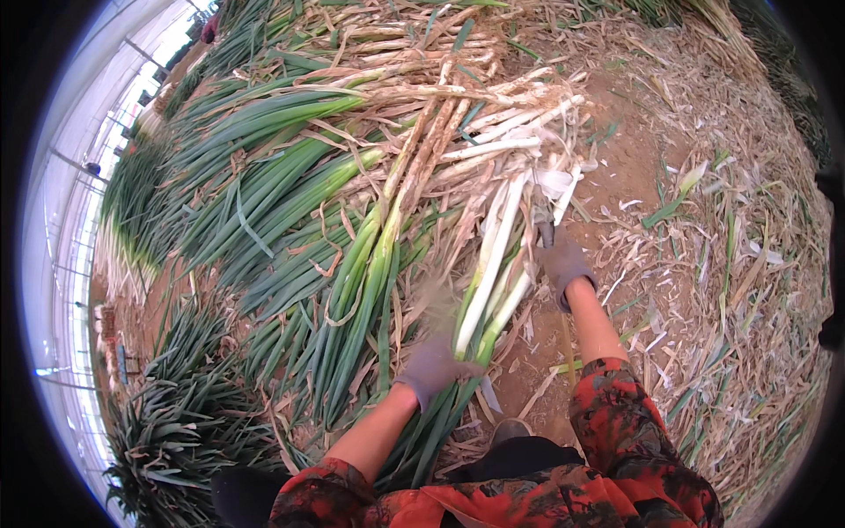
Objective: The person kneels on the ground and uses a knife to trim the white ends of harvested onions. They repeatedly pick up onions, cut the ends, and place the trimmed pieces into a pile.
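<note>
grip L: left hand [433, 368], grey glove, fingers wrapped tight around a held bunch of leeks [493, 264] at the spot where white stalk turns green.
grip R: right hand [563, 264], grey glove, fingers curled in by the white stalks of the same bunch; a dark narrow tool tip sticks up from the fist, can't tell what kind. Whether it pinches a stalk or just the tool: can't tell.
bunch position: centre of frame, slightly right. Runs diagonally, root ends upper right, green tops lower left, passing under the left hand toward the bottom edge.
bunch state: stalks clean and white, outer skin hanging loose near the root ends.
arms: both bare forearms come in from the lower edge. Red-and-black patterned sleeves [616, 414] pushed up at the bottom of frame.
big pile [352, 220]: long leeks stacked left and above the bunch, touching it. Root ends point upper right, dirty and brownish. Green leaves fan toward the left edge.
trimmed tops [176, 422]: heap of dark green leaves, lower left, apart from the hands.
ground [642, 150]: bare brown soil, upper right of centre, just beside the right hand.
litter [748, 290]: dry husks and leaf scraps, all over the right side of frame.
structure [79, 176]: pale greenhouse wall and roof frame curving along the far left rim.
</note>
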Available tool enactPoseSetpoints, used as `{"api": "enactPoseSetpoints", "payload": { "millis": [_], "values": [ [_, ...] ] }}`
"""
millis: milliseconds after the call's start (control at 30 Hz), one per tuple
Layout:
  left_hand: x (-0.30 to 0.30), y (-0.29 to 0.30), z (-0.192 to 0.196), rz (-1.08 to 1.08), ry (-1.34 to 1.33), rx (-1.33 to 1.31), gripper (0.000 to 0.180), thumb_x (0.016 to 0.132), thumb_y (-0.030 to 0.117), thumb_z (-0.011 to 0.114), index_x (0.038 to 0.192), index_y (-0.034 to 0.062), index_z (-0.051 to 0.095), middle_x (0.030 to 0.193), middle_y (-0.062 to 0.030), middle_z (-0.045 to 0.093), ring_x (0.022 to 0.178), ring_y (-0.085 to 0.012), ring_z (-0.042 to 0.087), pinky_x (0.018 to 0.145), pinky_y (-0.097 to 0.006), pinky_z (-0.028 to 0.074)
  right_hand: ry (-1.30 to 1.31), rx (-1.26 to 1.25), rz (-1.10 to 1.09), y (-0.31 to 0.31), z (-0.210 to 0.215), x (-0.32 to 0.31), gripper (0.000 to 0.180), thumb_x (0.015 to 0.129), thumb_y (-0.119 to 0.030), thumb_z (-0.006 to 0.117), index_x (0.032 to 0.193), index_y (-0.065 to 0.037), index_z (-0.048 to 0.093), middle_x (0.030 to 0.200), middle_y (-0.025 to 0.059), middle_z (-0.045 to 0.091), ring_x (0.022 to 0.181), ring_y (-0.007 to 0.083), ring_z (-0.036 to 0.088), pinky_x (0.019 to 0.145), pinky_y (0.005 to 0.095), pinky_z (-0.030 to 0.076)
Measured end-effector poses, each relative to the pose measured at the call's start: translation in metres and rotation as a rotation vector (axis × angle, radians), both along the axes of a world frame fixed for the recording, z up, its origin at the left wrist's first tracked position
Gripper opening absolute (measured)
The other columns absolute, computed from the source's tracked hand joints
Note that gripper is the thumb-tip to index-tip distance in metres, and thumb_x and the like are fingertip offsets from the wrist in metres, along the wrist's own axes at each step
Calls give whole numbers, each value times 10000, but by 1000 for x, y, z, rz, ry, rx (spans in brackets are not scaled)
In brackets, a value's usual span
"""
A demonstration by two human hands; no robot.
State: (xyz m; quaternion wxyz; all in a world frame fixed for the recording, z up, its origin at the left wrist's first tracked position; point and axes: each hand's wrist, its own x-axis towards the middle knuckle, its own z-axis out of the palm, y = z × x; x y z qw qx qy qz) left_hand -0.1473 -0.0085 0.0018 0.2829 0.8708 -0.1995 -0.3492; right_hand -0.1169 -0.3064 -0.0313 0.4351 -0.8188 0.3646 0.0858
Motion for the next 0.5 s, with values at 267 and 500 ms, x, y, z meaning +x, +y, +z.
{"api": "enactPoseSetpoints", "payload": {
  "millis": [267,500],
  "values": [
    [-14,-8,1,-370,-188,171,909,800,499,781,1471,16,404,1185,-248,639,1042,-406,653,906,-497,500,-203,9,-67,26,7,-57,514,824,-251,746,1210,43,575,1012,257,700,902,378,696,778,437,548],
    [143,22,8,238,-962,278,425,806,268,800,1094,40,586,1132,-176,632,1056,-375,598,865,-465,504,-84,-53,266,84,17,-97,598,830,-427,743,1188,2,530,912,233,695,816,386,693,717,482,533]
  ]
}}
